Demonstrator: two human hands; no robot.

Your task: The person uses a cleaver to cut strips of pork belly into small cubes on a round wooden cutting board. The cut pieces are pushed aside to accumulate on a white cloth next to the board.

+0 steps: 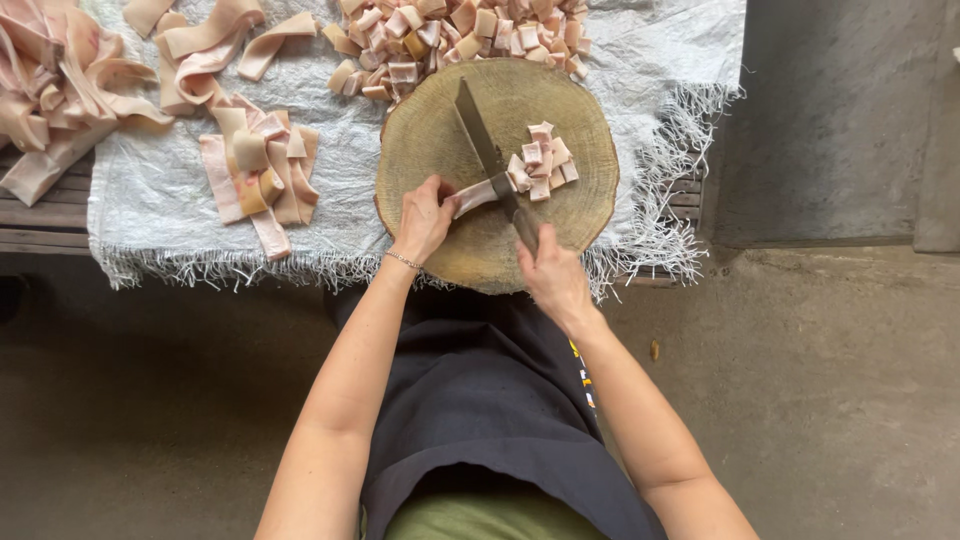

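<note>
A white woven cloth (pixel 160 190) with frayed, fringed edges covers the slatted wooden tabletop (pixel 40 225) across the upper half of the frame. On it, at upper centre, sits a round chopping block (pixel 440 135), a thick slice of tree trunk with visible growth rings and a rough bark rim. Long pale pink strips of pork skin (pixel 255 165) lie in a loose pile left of the block, with more heaped at the upper left corner. A mound of small cut cubes (pixel 460 35) rests at the top centre, just beyond the block.

Both bare forearms reach up from the bottom of the frame over a dark apron (pixel 480 390). The right hand (pixel 550 275) is clenched around the handle of a long dark knife (pixel 480 135), whose blade slants up and left across the block. The left hand (pixel 425 215), wearing a thin bracelet, grasps one strip (pixel 475 195) with curled fingers, pinning it flat on the block beside the blade. A small cluster of fresh square pieces (pixel 545 160) lies just right of the blade.
</note>
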